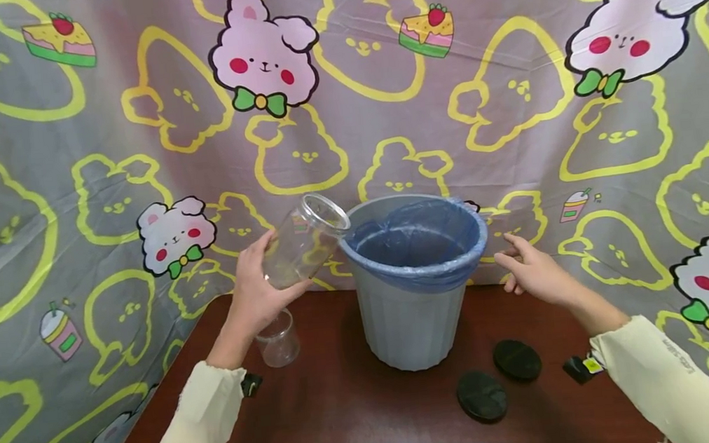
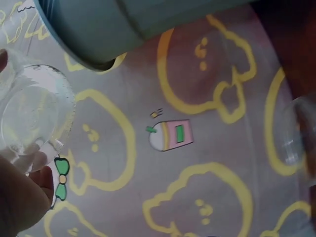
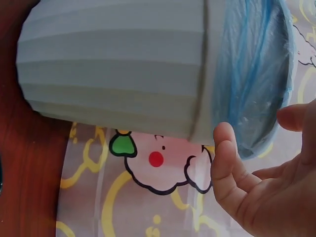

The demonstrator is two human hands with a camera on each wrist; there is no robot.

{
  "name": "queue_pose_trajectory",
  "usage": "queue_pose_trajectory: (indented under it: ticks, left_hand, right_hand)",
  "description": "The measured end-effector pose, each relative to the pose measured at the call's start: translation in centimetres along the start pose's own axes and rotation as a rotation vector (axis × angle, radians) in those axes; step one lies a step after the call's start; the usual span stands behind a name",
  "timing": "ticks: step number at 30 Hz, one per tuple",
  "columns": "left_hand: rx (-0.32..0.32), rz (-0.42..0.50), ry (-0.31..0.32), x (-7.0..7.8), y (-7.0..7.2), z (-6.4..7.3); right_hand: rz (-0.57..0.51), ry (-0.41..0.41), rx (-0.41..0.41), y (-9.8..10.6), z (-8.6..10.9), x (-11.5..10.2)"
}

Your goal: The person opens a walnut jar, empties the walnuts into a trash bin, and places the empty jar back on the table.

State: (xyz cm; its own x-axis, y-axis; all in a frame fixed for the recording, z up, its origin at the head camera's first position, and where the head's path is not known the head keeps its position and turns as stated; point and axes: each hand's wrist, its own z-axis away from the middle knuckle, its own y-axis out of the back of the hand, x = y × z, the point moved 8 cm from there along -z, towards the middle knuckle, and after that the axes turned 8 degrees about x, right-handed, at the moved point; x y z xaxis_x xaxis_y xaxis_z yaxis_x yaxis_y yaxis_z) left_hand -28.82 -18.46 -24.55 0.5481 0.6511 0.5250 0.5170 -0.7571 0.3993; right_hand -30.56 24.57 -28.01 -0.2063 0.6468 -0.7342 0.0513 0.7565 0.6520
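In the head view my left hand [image 1: 257, 286] grips a clear jar [image 1: 299, 251] round its side. The jar is lidless and tilted, its mouth up and to the right, close to the left rim of a grey bin [image 1: 411, 325]. No contents show through its wall. A blue plastic bag [image 1: 419, 280] lines the bin and folds over its rim. My right hand [image 1: 533, 273] hovers just right of the rim, fingers loosely bent, holding nothing. The right wrist view shows that hand [image 3: 269, 185] beside the bag-covered rim [image 3: 252, 123]; contact cannot be told.
A second clear jar [image 1: 280, 347] stands on the brown table [image 1: 360, 432] below my left hand. Two dark round lids, one nearer [image 1: 481, 396] and another farther [image 1: 517, 360], lie right of the bin. A patterned curtain [image 1: 378, 128] hangs behind.
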Motion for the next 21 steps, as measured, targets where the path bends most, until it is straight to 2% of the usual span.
queue_pose_trajectory:
  ticks: [4, 7, 11, 17, 21]
  left_hand:
    - [-0.020, 0.083, 0.154, -1.6, -0.1, 2.0]
    - [-0.054, 0.135, 0.230, -2.3, -0.4, 3.5]
    - [-0.110, 0.189, 0.286, -2.6, -0.9, 5.4]
    - [-0.191, 0.218, 0.336, -3.2, -1.8, 7.9]
    - [-0.239, 0.194, 0.370, -4.2, -2.7, 9.3]
  right_hand:
    - [0.045, -0.004, -0.012, -0.5, 0.6, 0.7]
    - [0.077, -0.010, -0.031, -1.0, 1.1, 1.2]
    - [0.089, -0.005, -0.064, -1.7, 1.8, 1.5]
    - [0.077, -0.004, -0.093, -2.8, 2.9, 1.8]
    - [0.064, -0.026, -0.107, -3.8, 3.5, 2.7]
